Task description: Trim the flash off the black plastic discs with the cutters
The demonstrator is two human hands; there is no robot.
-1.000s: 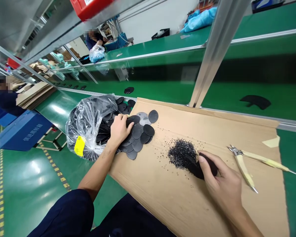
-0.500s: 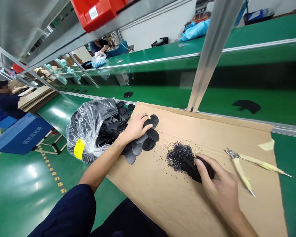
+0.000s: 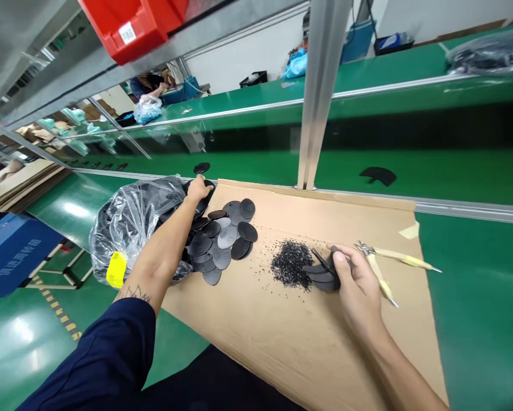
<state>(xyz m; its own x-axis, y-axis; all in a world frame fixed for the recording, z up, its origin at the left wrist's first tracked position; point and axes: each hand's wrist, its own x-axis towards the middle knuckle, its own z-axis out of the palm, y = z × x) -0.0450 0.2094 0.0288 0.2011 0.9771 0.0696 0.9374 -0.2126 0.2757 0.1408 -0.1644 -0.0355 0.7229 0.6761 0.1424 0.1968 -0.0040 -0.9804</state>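
My left hand reaches to the far end of a pile of black oval discs. Its fingers curl over dark discs there, with the thumb at their edge; the fingertips are partly hidden. Beside that arm, a clear plastic bag with a yellow label holds more dark discs. My right hand grips several black curved flat pieces, fanned out between thumb and fingers. These pieces overlap the edge of a heap of small black bits. The discs and the heap lie on a brown cardboard sheet.
Yellow-handled nippers lie spread on the cardboard, right of my right hand. A metal post rises behind the sheet. Black pieces rest on the green surface beyond the rail. Overhead hangs a red bin. Another person sits across the far bench.
My left hand has left the near discs and moved to the pile's far end. The pieces in my right hand have turned and now show fanned. The view has swung right.
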